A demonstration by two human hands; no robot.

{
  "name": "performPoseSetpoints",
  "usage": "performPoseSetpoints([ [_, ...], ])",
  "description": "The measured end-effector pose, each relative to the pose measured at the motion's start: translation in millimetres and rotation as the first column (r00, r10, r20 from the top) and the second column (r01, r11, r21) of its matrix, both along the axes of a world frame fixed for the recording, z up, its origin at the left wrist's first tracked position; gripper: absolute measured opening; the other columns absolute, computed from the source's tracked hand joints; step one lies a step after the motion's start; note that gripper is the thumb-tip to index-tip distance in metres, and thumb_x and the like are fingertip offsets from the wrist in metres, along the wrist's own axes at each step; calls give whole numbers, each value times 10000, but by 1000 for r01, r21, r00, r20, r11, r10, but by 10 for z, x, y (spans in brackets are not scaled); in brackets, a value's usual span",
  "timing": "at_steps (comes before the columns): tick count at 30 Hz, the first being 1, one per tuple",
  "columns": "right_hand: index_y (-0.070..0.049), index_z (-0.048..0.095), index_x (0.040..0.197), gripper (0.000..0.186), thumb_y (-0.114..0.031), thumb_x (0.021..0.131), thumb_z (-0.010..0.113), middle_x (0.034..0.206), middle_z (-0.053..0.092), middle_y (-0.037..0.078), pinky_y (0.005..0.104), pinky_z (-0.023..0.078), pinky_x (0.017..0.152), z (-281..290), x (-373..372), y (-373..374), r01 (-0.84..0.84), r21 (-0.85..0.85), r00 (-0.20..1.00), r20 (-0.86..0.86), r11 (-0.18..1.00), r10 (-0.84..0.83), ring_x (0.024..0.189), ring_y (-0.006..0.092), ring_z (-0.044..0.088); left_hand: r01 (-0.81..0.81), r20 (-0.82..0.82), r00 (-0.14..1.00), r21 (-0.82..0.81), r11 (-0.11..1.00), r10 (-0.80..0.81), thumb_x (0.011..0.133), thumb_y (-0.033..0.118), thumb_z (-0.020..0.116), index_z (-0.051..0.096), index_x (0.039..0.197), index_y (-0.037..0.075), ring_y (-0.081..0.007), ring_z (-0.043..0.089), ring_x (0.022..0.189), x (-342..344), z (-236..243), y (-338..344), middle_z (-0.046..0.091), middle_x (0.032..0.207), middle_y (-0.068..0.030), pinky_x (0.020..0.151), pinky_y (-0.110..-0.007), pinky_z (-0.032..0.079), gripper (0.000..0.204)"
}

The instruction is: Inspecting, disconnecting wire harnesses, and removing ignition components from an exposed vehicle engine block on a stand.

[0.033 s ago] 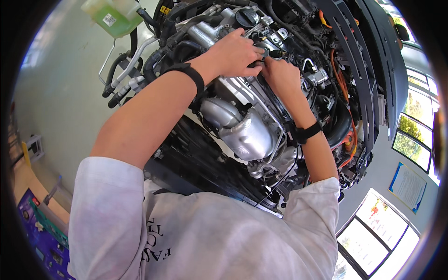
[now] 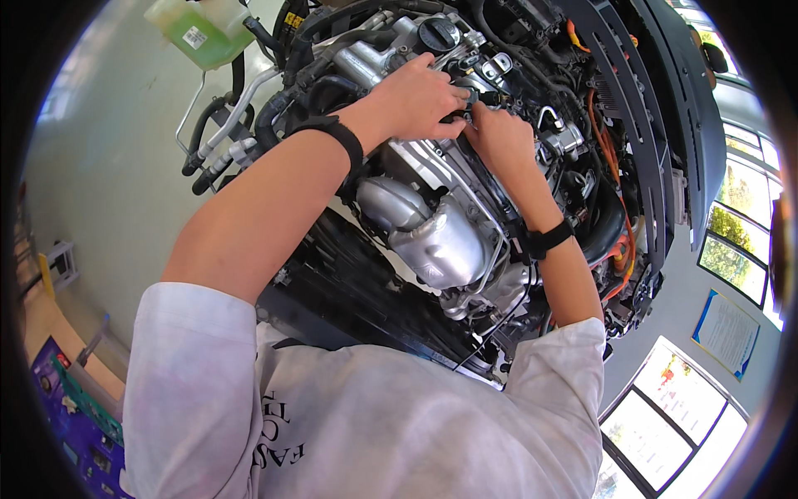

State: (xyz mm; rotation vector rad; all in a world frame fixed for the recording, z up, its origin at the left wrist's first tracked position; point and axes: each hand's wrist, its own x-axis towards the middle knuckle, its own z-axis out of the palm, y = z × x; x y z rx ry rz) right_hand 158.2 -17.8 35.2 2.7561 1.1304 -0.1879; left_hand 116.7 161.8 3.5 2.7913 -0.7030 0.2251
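Note:
Both of my hands meet over the upper middle of a bare car engine. My left hand (image 2: 421, 101) reaches in from the left with its fingers curled and the thumb drawn in toward them. Beside it, my right hand (image 2: 504, 137) is closed, its fingertips bent down against the same spot. A small dark connector-like part (image 2: 490, 97) shows just beyond the fingertips. Whatever the fingers pinch is hidden beneath them. A black round cap (image 2: 439, 33) sits beyond my left hand, and a silver heat shield (image 2: 445, 243) lies on the near side of the hands.
A tank with green fluid (image 2: 199, 37) hangs at the upper left above bent pipes and hoses. Orange cables (image 2: 605, 137) run down the right side, beside a dark upright frame (image 2: 636, 108). A thin black cable (image 2: 507, 314) crosses near my right forearm.
Both hands have shifted very slightly toward me, staying at the same spot on the engine. Their closed finger poses look nearly the same.

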Motion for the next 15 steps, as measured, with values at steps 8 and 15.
performPoseSetpoints([
  [8,-81,544,945,253,-316,863,585,713,652,149,451,510,557,18,68,42,-40,-58,998,-40,998,37,650,348,647,6,12,1000,-14,1000,-6,857,416,520,694,996,125,-154,593,889,-30,-38,-9,640,1151,53,943,-409,376,367],
  [15,-71,566,910,210,-277,874,551,697,649,153,453,513,552,9,52,70,-55,-56,998,32,997,56,625,346,646,15,82,997,-56,998,-10,852,419,524,695,996,126,-163,591,845,-14,-60,-4,670,1006,28,915,-405,383,368],
])
